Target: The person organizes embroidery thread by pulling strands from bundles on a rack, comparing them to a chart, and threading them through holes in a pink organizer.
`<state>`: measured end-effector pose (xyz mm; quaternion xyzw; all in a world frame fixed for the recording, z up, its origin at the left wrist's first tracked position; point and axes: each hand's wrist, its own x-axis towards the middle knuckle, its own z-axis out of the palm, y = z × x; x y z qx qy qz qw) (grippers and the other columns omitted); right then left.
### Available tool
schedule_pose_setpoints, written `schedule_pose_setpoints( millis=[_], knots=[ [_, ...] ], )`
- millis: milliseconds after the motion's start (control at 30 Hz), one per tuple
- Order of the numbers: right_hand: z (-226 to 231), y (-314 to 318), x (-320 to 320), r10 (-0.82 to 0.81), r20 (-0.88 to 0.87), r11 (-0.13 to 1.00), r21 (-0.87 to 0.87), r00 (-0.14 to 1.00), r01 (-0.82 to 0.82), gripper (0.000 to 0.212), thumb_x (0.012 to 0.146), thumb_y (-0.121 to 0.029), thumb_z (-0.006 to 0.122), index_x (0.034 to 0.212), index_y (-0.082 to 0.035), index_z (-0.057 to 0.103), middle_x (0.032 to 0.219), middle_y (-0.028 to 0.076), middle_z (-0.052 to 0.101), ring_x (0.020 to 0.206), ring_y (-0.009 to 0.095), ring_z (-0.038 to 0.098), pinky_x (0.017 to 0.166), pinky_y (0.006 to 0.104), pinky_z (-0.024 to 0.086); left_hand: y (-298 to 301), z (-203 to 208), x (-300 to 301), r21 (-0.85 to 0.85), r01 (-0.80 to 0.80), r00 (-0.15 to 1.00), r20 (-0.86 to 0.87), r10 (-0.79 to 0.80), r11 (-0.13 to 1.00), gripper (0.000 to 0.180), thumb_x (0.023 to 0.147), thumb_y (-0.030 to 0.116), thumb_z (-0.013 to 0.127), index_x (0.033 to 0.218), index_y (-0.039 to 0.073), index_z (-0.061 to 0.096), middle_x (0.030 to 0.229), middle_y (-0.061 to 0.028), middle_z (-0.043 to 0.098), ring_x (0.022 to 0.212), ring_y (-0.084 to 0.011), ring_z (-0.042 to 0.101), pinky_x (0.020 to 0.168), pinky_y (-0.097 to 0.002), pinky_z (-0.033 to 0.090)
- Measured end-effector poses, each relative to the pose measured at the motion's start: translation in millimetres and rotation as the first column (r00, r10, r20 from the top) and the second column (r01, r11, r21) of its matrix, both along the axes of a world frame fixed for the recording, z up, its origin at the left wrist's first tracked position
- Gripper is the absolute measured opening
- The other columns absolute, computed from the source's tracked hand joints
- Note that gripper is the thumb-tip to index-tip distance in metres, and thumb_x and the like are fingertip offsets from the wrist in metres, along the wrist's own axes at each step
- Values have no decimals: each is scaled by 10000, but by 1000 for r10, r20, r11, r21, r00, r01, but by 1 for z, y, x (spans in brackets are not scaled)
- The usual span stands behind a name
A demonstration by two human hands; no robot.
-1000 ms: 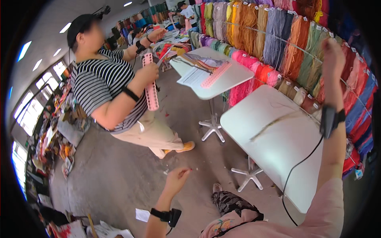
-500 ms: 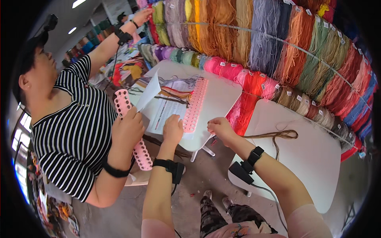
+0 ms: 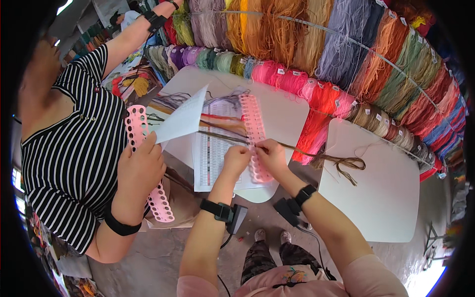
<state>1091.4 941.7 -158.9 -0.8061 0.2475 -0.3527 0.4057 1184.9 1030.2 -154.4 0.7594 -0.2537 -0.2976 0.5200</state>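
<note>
A pink thread organizer strip [image 3: 254, 119] with holes along its edges lies on the printed chart [image 3: 202, 171], with red, tan and dark threads [image 3: 222, 121] running left from it. My right hand [image 3: 271, 154] is closed in a pinch over the strip, on the brown thread [image 3: 341, 162], whose looped tail stretches right to the other table. Just left of the strip, my left hand [image 3: 237, 159] is closed with fingertips together; whatever they hold is hidden. Beside me, a person's hand [image 3: 141, 166] holds a second pink strip [image 3: 159, 200] and a white sheet [image 3: 183, 116].
The person in a striped shirt [image 3: 74, 143] stands close on the left, one arm raised toward the thread rack. Hanging skeins [image 3: 277, 32] in many colours fill the back. A white table [image 3: 282, 106] holds the chart; another white table [image 3: 376, 198] stands to the right.
My hands have come closer together, the right one moving left onto the strip and drawing the brown thread along. The person's white sheet now covers more of the chart's threads.
</note>
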Motion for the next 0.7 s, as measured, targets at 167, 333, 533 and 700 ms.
schedule_pose_setpoints(
  millis=[167, 333, 533, 700],
  knots=[
    [3, 5, -31, 61, -25, 996, -64, 998, -62, 159, 659, -86, 558, 791, 2, 568, 755, 138, 544, 721, 280, 529, 639, 337, 428, 15, 23, -31, -41, 95, 922, -373, -103, 995, 106, 752, 91, 523, 686, 10, 536, 557, -21, 490, 422, -70, 420, 350, -182, 280],
    [14, 21, -37, 132, -164, 893, -408, 978, -189, 369, 657, -131, 544, 989, 16, 478, 849, 145, 468, 807, 302, 467, 736, 355, 392, 19, 13, -27, -257, 5, 863, -487, -134, 967, 102, 785, 69, 479, 700, 33, 521, 572, -5, 486, 453, -51, 422, 379, -162, 296],
    [20, 23, -39, 143, -156, 891, -408, 977, -196, 314, 629, -149, 545, 902, 6, 524, 816, 131, 480, 771, 280, 482, 696, 352, 406, 20, 12, -26, -307, 16, 832, -523, -183, 951, 101, 798, 71, 478, 713, 33, 518, 585, 2, 485, 456, -41, 409, 393, -154, 297],
    [23, 22, -34, 169, -51, 962, -207, 984, -176, 221, 591, -121, 559, 778, -5, 550, 734, 111, 495, 637, 241, 507, 586, 317, 428, 20, 14, -27, -331, 14, 827, -526, -197, 944, 105, 793, 72, 488, 706, 25, 522, 587, -5, 487, 444, -42, 401, 383, -156, 293]
  ],
)
